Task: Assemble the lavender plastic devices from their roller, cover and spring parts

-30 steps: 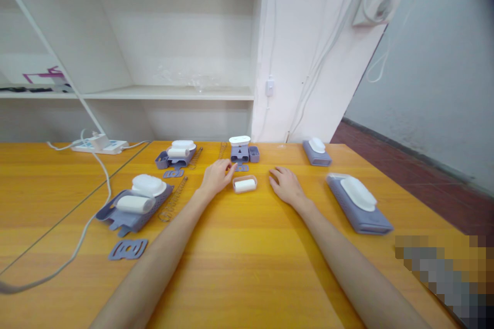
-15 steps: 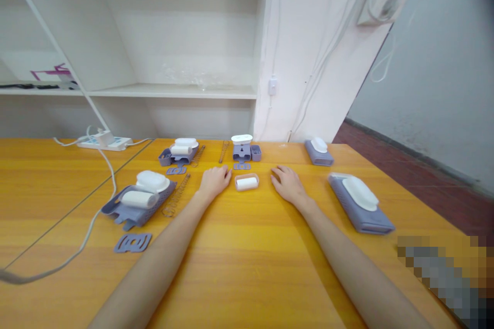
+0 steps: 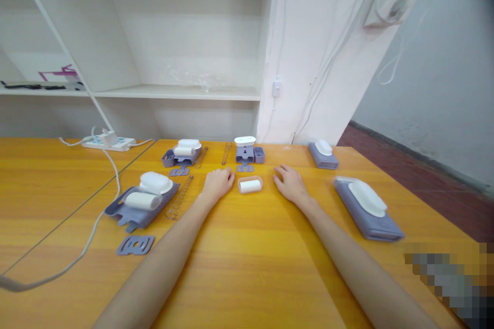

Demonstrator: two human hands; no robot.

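Observation:
Both my hands rest palm down on the orange wooden table (image 3: 247,267). My left hand (image 3: 218,183) lies flat with loosely curled fingers, just left of a small white roller in a clear tray (image 3: 250,184). My right hand (image 3: 289,183) lies flat with fingers spread, just right of that tray. Neither hand holds anything. Behind the tray stands a small purple holder with a white cap (image 3: 245,150).
At the left lie two purple baskets with white rollers and lids (image 3: 143,200) (image 3: 182,154), metal springs (image 3: 178,198), and flat purple plates (image 3: 135,244). Two closed purple cases with white lids (image 3: 366,208) (image 3: 323,154) sit at the right. A power strip (image 3: 108,142) and cable run along the far left.
My left hand has drawn back slightly and its fingers have curled in from the tray. The view has shifted a little to the left.

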